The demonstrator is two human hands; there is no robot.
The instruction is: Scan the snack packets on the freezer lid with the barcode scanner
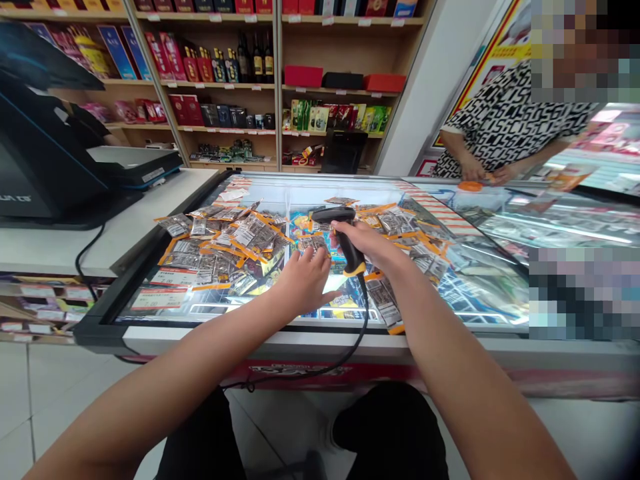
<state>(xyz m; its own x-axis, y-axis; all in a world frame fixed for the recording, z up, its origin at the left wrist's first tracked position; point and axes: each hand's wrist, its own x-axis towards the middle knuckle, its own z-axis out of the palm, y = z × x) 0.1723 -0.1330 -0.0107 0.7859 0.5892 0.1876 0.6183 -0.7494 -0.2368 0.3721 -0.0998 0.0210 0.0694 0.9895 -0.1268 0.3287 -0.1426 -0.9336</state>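
My right hand is wrapped round the handle of a black barcode scanner with an orange-yellow butt. The scanner's head is over a small orange-edged snack packet on the glass freezer top. Fingertips of my left hand rest on the near edge of that packet, its thumb spread out to the right. Many similar packets lie in a heap to the left and in another heap to the right. A black cable hangs from the scanner.
A checkout machine stands on the white counter at left. Price labels lie under the glass surface's left part. Across the freezer at right, a person in a patterned shirt handles an orange-lidded container. Stocked shelves line the back.
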